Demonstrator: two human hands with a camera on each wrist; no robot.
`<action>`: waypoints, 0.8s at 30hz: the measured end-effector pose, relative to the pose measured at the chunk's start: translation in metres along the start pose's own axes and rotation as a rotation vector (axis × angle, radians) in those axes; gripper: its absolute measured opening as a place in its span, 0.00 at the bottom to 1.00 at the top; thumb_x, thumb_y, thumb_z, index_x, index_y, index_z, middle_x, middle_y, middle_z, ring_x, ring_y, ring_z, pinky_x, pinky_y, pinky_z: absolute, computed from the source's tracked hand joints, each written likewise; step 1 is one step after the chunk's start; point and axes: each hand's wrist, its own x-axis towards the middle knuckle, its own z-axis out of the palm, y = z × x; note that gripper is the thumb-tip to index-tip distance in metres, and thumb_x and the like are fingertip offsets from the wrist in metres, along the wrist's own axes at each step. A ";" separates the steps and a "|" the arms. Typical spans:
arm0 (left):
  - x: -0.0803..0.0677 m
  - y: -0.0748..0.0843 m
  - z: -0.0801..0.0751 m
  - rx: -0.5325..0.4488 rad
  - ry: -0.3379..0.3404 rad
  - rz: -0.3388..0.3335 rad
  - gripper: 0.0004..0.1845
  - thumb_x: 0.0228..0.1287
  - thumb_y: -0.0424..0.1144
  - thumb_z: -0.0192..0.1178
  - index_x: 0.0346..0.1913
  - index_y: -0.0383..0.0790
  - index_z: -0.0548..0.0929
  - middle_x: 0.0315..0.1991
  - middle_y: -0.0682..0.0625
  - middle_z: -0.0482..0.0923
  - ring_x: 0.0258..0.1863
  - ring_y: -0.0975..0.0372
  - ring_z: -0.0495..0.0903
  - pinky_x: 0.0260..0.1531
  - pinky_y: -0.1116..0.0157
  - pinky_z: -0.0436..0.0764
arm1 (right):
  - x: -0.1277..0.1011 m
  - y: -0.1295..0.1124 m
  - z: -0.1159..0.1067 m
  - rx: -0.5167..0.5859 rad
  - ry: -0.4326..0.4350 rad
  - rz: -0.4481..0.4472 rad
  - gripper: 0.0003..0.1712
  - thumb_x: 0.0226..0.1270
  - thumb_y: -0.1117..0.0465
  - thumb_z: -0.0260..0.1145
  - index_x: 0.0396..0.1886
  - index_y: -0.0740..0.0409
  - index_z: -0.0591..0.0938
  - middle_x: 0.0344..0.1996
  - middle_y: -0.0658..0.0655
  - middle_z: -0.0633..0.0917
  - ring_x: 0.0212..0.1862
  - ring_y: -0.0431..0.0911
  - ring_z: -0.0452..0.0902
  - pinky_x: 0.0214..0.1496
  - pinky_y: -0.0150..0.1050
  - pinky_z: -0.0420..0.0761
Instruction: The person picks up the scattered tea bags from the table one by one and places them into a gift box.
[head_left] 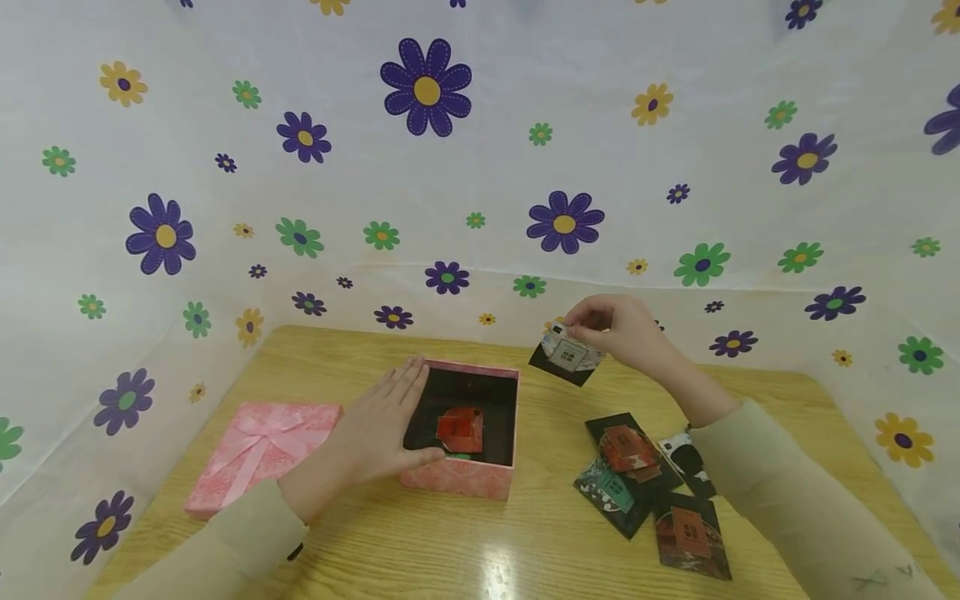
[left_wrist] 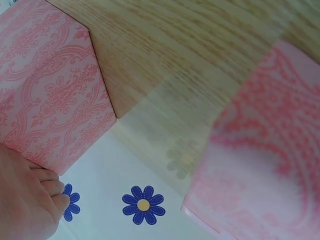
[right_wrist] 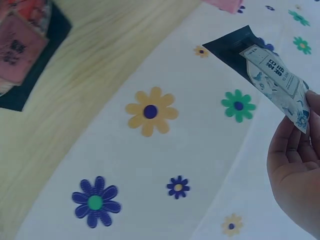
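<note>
My left hand [head_left: 386,417] lies along the left side of an uncovered pink box [head_left: 461,479], fingers stretched towards its far corner and thumb at the front rim. Inside the dark interior is a red sachet [head_left: 460,429], with a bit of green below it. By its upper corner, my right hand [head_left: 618,329] pinches a black-and-white sachet [head_left: 568,354] between thumb and fingers, above the table right of the box. The right wrist view shows this sachet [right_wrist: 275,80] tilted, with a pale label and blue pattern.
A pink lid [head_left: 262,446] with a ribbon bow lies left of the box. Right of the box, several sachets are loosely spread, including a red one [head_left: 626,448], a green one [head_left: 611,492] and a dark red one [head_left: 690,533]. A flower-print sheet [head_left: 480,167] surrounds the wooden table.
</note>
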 end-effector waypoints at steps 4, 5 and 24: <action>0.001 0.001 0.000 -0.004 0.010 0.004 0.63 0.64 0.76 0.57 0.84 0.30 0.54 0.86 0.37 0.49 0.87 0.45 0.50 0.85 0.48 0.57 | 0.009 -0.013 0.002 0.005 -0.003 0.003 0.06 0.74 0.67 0.70 0.45 0.62 0.90 0.39 0.60 0.91 0.38 0.42 0.84 0.41 0.26 0.82; 0.001 0.001 0.000 -0.005 0.007 0.002 0.63 0.64 0.76 0.57 0.84 0.30 0.53 0.87 0.37 0.49 0.87 0.46 0.50 0.85 0.48 0.57 | 0.011 -0.016 0.004 0.006 -0.006 0.001 0.06 0.74 0.66 0.70 0.45 0.61 0.90 0.39 0.60 0.91 0.39 0.43 0.84 0.41 0.27 0.82; 0.000 0.001 0.002 -0.008 0.016 -0.006 0.63 0.65 0.76 0.58 0.84 0.30 0.53 0.86 0.37 0.50 0.87 0.47 0.50 0.85 0.49 0.57 | 0.030 -0.054 0.079 0.146 -0.141 -0.143 0.05 0.70 0.67 0.73 0.43 0.62 0.91 0.38 0.58 0.92 0.36 0.41 0.85 0.42 0.29 0.86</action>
